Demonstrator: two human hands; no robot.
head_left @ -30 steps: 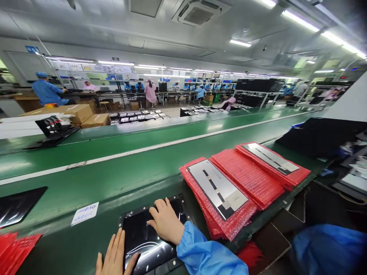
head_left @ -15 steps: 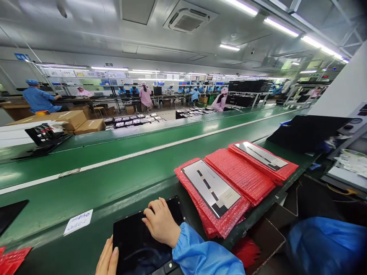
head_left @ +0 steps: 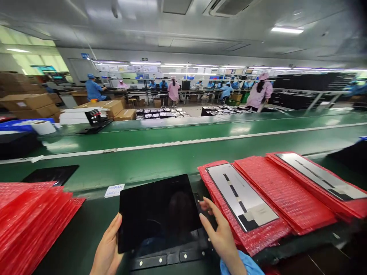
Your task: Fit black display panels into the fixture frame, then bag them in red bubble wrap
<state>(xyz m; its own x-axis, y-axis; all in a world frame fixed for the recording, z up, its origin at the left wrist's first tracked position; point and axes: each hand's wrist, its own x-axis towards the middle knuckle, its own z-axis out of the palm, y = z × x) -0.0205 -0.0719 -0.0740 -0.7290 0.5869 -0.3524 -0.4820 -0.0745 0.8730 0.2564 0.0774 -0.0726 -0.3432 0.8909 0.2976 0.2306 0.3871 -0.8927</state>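
Note:
A glossy black display panel [head_left: 159, 212] lies tilted in front of me, above a dark fixture [head_left: 172, 256] with white dots along its near strip. My left hand [head_left: 107, 244] grips the panel's left edge, thumb on top and fingers underneath. At the right edge is my right hand [head_left: 219, 233], its thumb tip at or against the panel and its fingers apart and bent. Right of that hand, a silver-backed display panel [head_left: 242, 196] with a black strip rests on red bubble-wrap sleeves [head_left: 263, 244].
More red sleeves [head_left: 283, 191] and another silver-backed panel [head_left: 323, 175] are at right. A pile of red sleeves [head_left: 34, 225] stands at left, near a dark panel [head_left: 51, 175] and a paper label [head_left: 114, 190]. A green conveyor [head_left: 160, 162] runs across; people work beyond it.
My view has swung left. The right hand has moved from the panel's upper surface to its right edge. The left hand now grips the panel's left side, which looks raised.

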